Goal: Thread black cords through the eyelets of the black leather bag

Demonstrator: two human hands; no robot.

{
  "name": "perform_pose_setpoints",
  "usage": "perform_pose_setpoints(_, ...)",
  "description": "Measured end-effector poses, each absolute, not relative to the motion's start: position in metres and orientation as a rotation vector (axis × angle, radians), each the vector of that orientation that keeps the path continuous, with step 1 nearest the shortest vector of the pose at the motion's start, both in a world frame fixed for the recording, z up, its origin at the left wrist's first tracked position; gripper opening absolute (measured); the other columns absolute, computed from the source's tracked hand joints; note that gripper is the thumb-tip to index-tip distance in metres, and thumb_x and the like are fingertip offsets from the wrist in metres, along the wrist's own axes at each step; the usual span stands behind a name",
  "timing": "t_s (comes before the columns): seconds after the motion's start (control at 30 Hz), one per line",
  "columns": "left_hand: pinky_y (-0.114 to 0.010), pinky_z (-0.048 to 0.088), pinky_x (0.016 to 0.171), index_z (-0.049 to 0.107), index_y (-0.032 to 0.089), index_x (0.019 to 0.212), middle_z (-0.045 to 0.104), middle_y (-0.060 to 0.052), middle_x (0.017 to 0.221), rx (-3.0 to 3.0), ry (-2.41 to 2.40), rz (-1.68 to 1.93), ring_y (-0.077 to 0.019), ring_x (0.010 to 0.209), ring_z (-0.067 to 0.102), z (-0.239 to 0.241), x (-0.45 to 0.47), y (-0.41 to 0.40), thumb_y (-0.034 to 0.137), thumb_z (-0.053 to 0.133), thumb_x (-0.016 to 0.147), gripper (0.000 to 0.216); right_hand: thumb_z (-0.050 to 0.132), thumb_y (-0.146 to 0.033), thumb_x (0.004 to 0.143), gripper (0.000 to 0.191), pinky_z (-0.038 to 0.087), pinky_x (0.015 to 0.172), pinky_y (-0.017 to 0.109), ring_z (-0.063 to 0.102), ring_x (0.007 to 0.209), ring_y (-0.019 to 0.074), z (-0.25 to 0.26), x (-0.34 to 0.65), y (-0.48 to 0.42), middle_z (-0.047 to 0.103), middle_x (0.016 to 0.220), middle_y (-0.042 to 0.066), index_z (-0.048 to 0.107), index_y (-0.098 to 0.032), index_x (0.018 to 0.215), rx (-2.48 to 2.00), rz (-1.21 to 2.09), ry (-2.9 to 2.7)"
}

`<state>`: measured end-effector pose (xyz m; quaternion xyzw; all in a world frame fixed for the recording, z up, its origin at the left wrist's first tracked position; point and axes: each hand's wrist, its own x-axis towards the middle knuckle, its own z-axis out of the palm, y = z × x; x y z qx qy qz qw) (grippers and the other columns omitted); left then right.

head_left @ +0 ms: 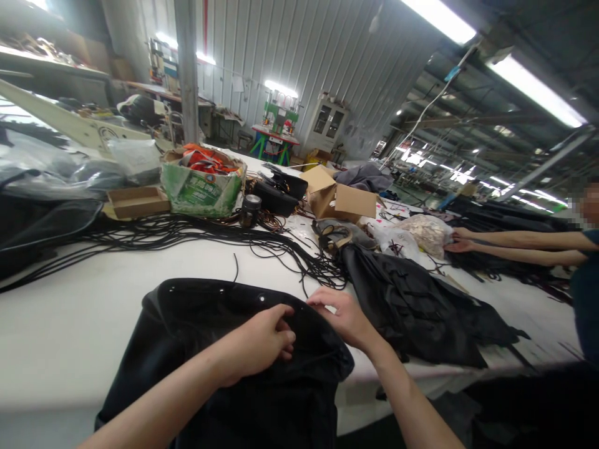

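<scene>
A black bag (219, 386) stands upright at the table's near edge, its mouth facing up and a row of small metal eyelets along the far rim. My left hand (259, 340) is over the mouth, fingers loosely curled and thumb apart from the index finger, which is close to the inside of the rim; nothing shows in it. With thumb and fingers, my right hand (344, 315) pinches the rim at its far right. A thin black cord (236, 268) sticks up behind the rim. Whether the right fingertips also hold cord is hidden.
Long black cords (187, 231) lie across the white table (56, 330). Behind them are a green box (203, 190) of orange material and an open cardboard carton (353, 202). Black bags (421, 305) lie to the right, where another person's hands (461, 240) touch a plastic bag (425, 234).
</scene>
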<state>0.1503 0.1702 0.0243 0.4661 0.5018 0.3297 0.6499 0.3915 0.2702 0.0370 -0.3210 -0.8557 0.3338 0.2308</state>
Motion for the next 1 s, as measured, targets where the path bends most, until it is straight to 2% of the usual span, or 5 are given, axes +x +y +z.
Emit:
perform_pose_setpoints(0.23,-0.034,0.068,0.077,0.059,0.013,0.144,0.073,-0.012,0.111,1.179,1.211,0.711,-0.0277,0.094,0.081,0.022,0.154,0.178,0.014,0.056,0.104,0.040,0.067,-0.041,0.111,0.027,0.052,0.093,0.032,0.070,0.101,0.0225,0.038,0.383,0.268,0.076,0.107,0.007,0.086,-0.023,0.109,-0.848,1.074,-2.338)
perform_pose_setpoints(0.4,-0.032,0.056,0.057,0.070,0.012,0.098,0.074,-0.012,0.079,1.378,1.350,0.663,-0.0292,0.066,0.076,0.021,0.165,0.196,0.021,0.066,0.102,0.010,0.063,-0.045,0.114,0.032,0.052,0.094,0.032,0.070,0.103,0.0225,0.044,0.377,0.269,0.077,0.109,0.007,0.087,-0.023,0.114,-0.818,1.141,-2.414)
perform_pose_setpoints(0.57,-0.033,0.047,0.063,0.068,0.016,0.068,0.070,-0.009,0.070,1.506,1.407,0.770,-0.0237,0.064,0.068,0.026,0.172,0.203,0.013,0.066,0.097,0.029,0.064,-0.045,0.113,0.032,0.055,0.094,0.032,0.073,0.102,0.0228,0.051,0.384,0.274,0.079,0.110,0.008,0.087,-0.022,0.117,-0.858,1.116,-2.464)
perform_pose_setpoints(0.8,-0.033,0.038,0.069,0.066,0.017,0.064,0.062,-0.002,0.063,1.712,1.355,0.963,-0.0193,0.067,0.054,0.055,0.148,0.192,0.018,0.063,0.100,0.036,0.065,-0.032,0.113,0.030,0.049,0.122,0.040,0.066,0.135,0.0253,0.088,0.372,0.270,0.071,0.145,0.007,0.079,-0.028,0.139,-0.732,0.825,-2.547)
perform_pose_setpoints(1.0,-0.033,0.035,0.067,0.067,0.017,0.067,0.061,-0.001,0.063,1.717,1.460,0.985,-0.0189,0.067,0.052,0.060,0.118,0.182,0.022,0.062,0.101,0.035,0.070,-0.030,0.110,0.018,0.057,0.105,0.040,0.072,0.110,0.0258,0.098,0.334,0.265,0.082,0.115,0.009,0.085,-0.021,0.110,-0.663,0.748,-2.699)
